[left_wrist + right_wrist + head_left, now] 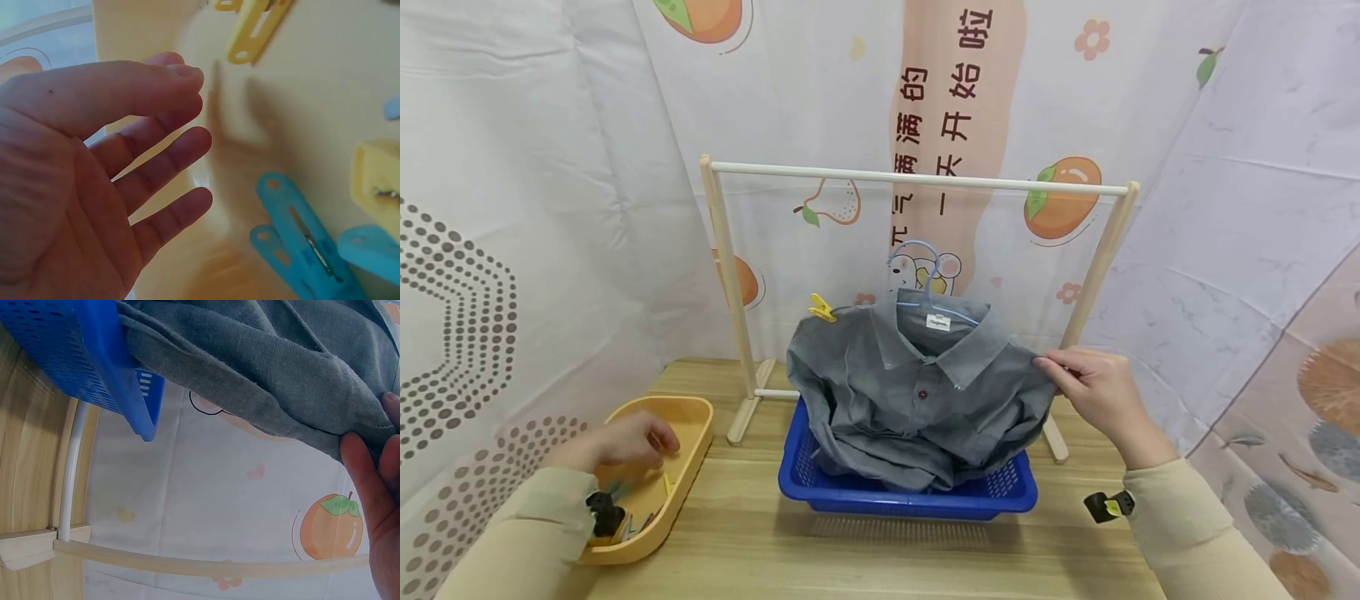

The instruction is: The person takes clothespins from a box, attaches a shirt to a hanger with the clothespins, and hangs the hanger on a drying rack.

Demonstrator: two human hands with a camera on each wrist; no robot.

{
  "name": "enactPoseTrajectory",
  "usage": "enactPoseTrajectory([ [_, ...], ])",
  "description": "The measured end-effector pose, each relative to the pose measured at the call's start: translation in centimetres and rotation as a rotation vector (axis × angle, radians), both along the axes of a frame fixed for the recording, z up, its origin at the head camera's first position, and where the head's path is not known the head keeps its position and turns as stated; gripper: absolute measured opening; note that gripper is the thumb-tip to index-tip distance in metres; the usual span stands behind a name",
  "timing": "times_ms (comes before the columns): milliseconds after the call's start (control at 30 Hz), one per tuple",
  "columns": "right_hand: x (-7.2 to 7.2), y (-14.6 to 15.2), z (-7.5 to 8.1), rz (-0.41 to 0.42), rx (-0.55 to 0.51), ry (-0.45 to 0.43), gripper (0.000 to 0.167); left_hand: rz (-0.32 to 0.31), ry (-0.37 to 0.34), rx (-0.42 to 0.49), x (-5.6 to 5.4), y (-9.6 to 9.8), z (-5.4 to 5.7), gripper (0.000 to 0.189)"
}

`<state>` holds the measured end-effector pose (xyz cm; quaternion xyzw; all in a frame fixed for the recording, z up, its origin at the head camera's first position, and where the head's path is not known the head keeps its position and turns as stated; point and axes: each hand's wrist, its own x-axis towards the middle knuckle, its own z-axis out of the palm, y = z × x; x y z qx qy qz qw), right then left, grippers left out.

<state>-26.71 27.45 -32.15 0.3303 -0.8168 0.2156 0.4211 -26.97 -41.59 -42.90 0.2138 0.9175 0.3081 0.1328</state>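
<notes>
A grey collared shirt (940, 408) on a light blue hanger (929, 258) sits partly in a blue basket (910, 505). My right hand (1097, 387) pinches the shirt's shoulder at the right; in the right wrist view its fingers (362, 475) grip the cloth's edge. A yellow clothespin (822, 307) is clipped on the opposite shoulder. My left hand (632, 440) is over the yellow tray (688, 408), fingers loosely bent and holding nothing. In the left wrist view, a blue clothespin (306, 244) and a yellow clothespin (256, 31) lie in the tray near those fingers.
A wooden rack with a white rail (917, 177) stands behind the basket, its feet (751, 408) on the wooden table (737, 533). Printed curtains (820, 100) hang behind and at both sides.
</notes>
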Motion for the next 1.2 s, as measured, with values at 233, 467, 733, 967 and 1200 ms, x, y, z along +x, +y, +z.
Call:
enactPoseTrajectory([
  [233, 0.0, -0.1, 0.0, -0.014, -0.003, -0.016, 0.014, 0.018, -0.047, 0.014, 0.1, 0.0, -0.8, 0.02],
  [467, 0.0, 0.0, 0.0, -0.009, -0.007, -0.036, 0.011, -0.007, -0.049, 0.014, 0.4, 0.2, -1.2, 0.02],
  [733, -0.1, -0.1, 0.1, -0.007, -0.002, -0.02, 0.017, -0.02, -0.032, 0.006, 0.6, 0.6, -1.5, 0.019],
  [967, -0.3, 0.1, -0.2, -0.014, 0.0, -0.02, 0.017, -0.021, -0.018, -0.011, 0.6, 0.6, -1.4, 0.018],
  [1200, -0.4, 0.2, -0.3, -0.004, -0.01, -0.023, 0.017, 0.076, 0.029, -0.098, 0.9, -0.1, -1.3, 0.022],
])
